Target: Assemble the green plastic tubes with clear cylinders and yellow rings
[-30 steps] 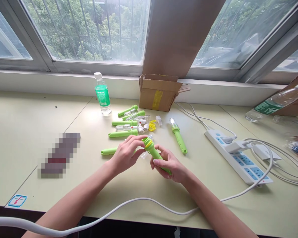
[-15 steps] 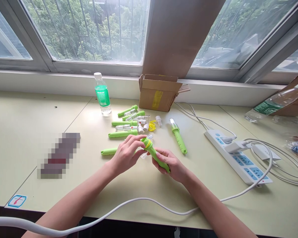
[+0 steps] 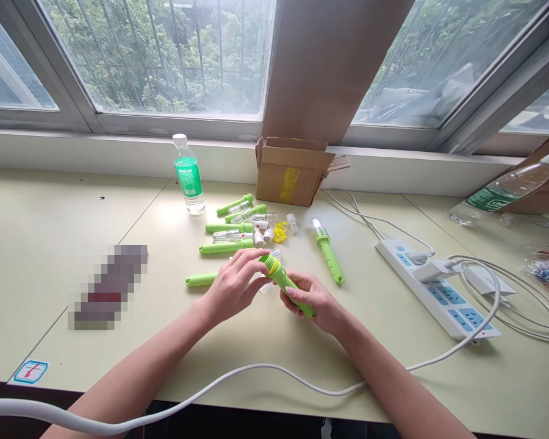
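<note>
A green plastic handle (image 3: 281,278) with a threaded wide end and a yellow ring near it is held in front of me, tilted. My right hand (image 3: 319,302) is closed around its lower part. At the threaded end, my left hand (image 3: 232,281) pinches the rim between thumb and fingers. Beneath the hands, a clear plastic piece shows only in part. Another green handle (image 3: 201,280) lies left of my left hand, partly covered by it. Several green handles (image 3: 226,247) and clear tubes (image 3: 226,236) lie beyond, with yellow rings (image 3: 280,231) and small white parts (image 3: 258,238).
A green stick with a clear top (image 3: 329,253) lies to the right. Behind stand a water bottle (image 3: 189,177) and an open cardboard box (image 3: 293,174). A power strip (image 3: 432,286) with cables is at right; a white cable (image 3: 265,367) crosses in front. A blurred dark object (image 3: 114,283) lies left.
The green handle and my right hand have shifted very slightly, with the right fingers a little differently placed. My left hand stays at the threaded end.
</note>
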Action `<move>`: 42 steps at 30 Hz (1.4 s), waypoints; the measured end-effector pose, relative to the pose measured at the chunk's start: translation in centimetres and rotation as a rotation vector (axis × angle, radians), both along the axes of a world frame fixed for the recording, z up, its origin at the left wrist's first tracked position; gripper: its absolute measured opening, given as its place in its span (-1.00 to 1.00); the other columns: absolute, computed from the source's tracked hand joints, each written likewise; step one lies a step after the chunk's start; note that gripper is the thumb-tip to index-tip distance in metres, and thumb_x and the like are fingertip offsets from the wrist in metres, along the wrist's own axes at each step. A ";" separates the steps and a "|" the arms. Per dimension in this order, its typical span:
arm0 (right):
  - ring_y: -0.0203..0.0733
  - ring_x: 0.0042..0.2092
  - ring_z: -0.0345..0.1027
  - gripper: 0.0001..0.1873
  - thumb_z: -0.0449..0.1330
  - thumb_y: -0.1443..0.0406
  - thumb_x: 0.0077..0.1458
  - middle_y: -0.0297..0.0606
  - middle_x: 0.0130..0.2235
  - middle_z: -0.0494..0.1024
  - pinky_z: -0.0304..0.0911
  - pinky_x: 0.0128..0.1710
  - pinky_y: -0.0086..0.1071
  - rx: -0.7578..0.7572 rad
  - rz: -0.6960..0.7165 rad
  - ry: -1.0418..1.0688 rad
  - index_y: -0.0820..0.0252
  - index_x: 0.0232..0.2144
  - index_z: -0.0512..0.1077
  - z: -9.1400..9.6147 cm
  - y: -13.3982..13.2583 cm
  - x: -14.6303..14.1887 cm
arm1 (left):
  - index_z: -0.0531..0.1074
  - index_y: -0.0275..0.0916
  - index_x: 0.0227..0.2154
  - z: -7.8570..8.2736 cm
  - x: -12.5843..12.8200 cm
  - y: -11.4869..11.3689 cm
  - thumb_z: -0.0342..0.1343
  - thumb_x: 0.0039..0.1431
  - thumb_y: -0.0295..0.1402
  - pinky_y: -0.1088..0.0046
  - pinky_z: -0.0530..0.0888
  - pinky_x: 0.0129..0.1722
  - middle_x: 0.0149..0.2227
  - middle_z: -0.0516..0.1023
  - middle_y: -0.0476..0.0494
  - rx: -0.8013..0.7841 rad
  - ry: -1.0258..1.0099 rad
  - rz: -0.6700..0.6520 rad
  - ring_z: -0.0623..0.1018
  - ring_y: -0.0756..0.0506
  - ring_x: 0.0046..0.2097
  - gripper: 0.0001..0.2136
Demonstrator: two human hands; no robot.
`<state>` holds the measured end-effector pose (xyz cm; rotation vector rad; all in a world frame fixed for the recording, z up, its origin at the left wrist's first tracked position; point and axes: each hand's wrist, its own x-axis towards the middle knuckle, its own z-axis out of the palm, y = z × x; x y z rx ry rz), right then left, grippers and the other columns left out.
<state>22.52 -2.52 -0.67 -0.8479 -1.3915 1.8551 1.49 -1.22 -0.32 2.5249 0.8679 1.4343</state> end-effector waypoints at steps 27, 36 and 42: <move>-0.43 -0.63 -0.03 -0.66 0.02 0.07 0.22 -0.43 -0.64 0.23 -0.12 -0.65 -0.49 -0.030 0.003 -0.110 0.23 -0.29 0.38 0.1 -0.3 -0.1 | 0.31 -0.22 -0.22 -0.6 -0.1 0.3 0.16 0.11 -0.44 0.23 0.50 -0.12 -0.01 0.47 -0.26 0.020 0.037 -0.001 0.48 -0.16 -0.02 -0.81; -0.50 -0.72 -0.07 -0.67 0.27 0.19 0.03 -0.53 -0.59 0.31 -0.19 -0.72 -0.54 -0.028 -0.032 -0.096 0.12 -0.21 0.25 -0.5 -0.3 -0.4 | 0.31 -0.22 -0.25 -0.6 -0.2 0.3 0.09 0.15 -0.49 0.25 0.50 -0.14 -0.01 0.47 -0.25 0.008 0.032 0.001 0.48 -0.15 0.00 -0.88; -0.41 -0.60 0.15 -0.74 0.24 0.13 0.05 -0.36 -0.46 0.37 -0.01 -0.64 -0.49 0.042 -0.065 -0.082 0.20 -0.33 0.35 0.0 -0.2 -0.3 | 0.31 -0.22 -0.23 -0.3 -0.1 0.2 0.12 0.15 -0.43 0.22 0.49 -0.13 -0.01 0.46 -0.26 0.008 0.032 0.009 0.47 -0.17 0.00 -0.86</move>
